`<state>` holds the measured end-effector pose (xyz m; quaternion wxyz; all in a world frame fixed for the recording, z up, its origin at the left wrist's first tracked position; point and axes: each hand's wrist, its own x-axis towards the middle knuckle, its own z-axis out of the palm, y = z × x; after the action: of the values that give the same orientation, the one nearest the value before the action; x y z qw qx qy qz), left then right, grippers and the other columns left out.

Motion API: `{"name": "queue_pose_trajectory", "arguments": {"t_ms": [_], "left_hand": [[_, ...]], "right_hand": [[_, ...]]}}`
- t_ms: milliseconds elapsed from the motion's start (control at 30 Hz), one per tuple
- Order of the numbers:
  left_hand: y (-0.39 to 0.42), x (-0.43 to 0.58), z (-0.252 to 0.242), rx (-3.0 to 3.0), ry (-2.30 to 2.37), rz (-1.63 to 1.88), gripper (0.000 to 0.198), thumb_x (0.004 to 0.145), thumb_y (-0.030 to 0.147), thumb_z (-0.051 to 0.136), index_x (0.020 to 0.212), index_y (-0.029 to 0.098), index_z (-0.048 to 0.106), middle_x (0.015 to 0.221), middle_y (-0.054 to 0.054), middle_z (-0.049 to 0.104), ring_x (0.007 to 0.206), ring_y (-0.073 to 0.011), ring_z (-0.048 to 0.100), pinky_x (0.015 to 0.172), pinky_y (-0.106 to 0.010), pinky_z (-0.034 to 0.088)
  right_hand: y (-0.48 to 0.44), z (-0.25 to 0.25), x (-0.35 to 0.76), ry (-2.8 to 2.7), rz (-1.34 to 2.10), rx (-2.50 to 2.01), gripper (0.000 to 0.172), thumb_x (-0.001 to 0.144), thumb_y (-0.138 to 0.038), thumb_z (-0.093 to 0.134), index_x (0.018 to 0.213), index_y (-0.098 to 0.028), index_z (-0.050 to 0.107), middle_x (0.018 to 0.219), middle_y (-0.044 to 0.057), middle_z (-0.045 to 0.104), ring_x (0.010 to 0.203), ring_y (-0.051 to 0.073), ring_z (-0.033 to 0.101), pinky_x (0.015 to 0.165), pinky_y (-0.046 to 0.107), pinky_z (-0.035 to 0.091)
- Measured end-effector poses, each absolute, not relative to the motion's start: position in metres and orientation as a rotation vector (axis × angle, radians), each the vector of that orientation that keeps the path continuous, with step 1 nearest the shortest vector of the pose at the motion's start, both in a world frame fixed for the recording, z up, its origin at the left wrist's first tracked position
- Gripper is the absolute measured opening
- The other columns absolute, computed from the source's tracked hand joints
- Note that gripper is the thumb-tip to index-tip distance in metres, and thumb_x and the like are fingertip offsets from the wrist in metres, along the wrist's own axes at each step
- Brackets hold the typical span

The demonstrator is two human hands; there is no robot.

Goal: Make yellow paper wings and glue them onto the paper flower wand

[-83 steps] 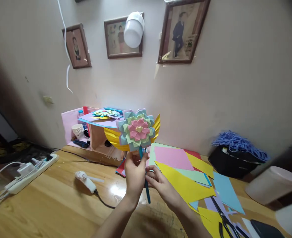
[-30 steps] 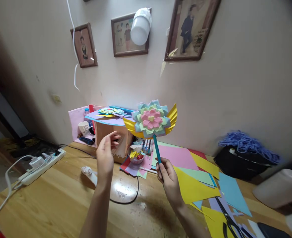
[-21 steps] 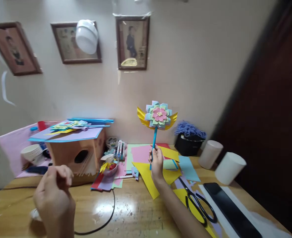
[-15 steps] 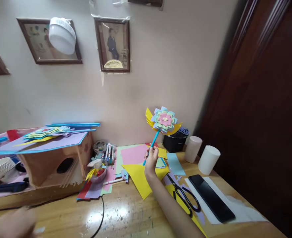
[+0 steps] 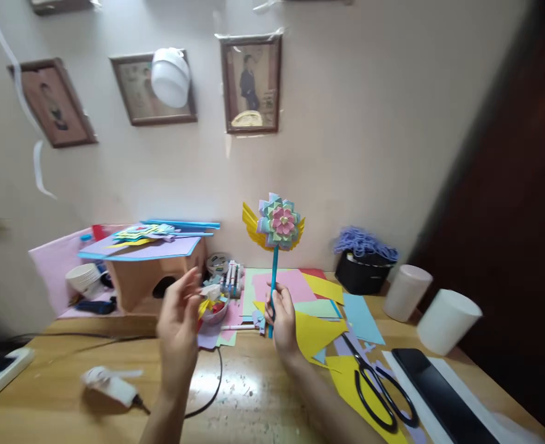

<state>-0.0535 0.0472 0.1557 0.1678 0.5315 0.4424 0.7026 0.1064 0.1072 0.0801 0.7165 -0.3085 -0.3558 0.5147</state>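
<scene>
Surface: wooden table (image 5: 68,401), paper sheets (image 5: 318,330) at 3 o'clock.
Right hand (image 5: 281,324): clamped on blue stick (image 5: 274,268); hold paper flower (image 5: 279,223) upright.
Left hand (image 5: 178,330): blurred, seemingly open, empty.

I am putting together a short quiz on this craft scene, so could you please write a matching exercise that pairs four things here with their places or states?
Things:
1. flower
2. scissors
3. glue gun
4. phone

Places or states:
A. black, lying flat, far right
B. lying on yellow paper
C. raised on a blue stick gripped by the right hand
D. white, corded, on the wood left of the left hand

Pairs: 1-C, 2-B, 3-D, 4-A
</scene>
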Motion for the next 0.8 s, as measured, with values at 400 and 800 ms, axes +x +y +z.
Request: {"name": "queue_pose_trajectory", "arguments": {"t_ms": [400, 800], "left_hand": [[0.089, -0.079, 0.147, 1.037, 0.594, 2.135, 0.048, 0.075, 0.059, 0.057, 0.108, 0.025, 0.063, 0.099, -0.005, 0.069, 0.096, -0.0172, 0.063, 0.082, -0.025, 0.05], [0.086, -0.088, 0.149, 0.945, 0.502, 2.212, 0.053, 0.066, 0.056, 0.068, 0.107, 0.024, 0.063, 0.098, -0.005, 0.069, 0.092, -0.0161, 0.065, 0.081, -0.021, 0.05]], "right_hand": [[0.034, 0.091, 0.071, -1.215, 1.643, -0.726, 0.029, 0.086, -0.047, 0.052, 0.098, -0.021, 0.047, 0.066, -0.006, 0.037, 0.048, 0.005, 0.026, 0.043, 0.019, 0.018], [0.029, 0.087, 0.08, -1.288, 1.643, -0.766, 0.026, 0.089, -0.045, 0.048, 0.101, -0.022, 0.048, 0.069, -0.004, 0.037, 0.05, 0.006, 0.026, 0.045, 0.02, 0.02]]}}
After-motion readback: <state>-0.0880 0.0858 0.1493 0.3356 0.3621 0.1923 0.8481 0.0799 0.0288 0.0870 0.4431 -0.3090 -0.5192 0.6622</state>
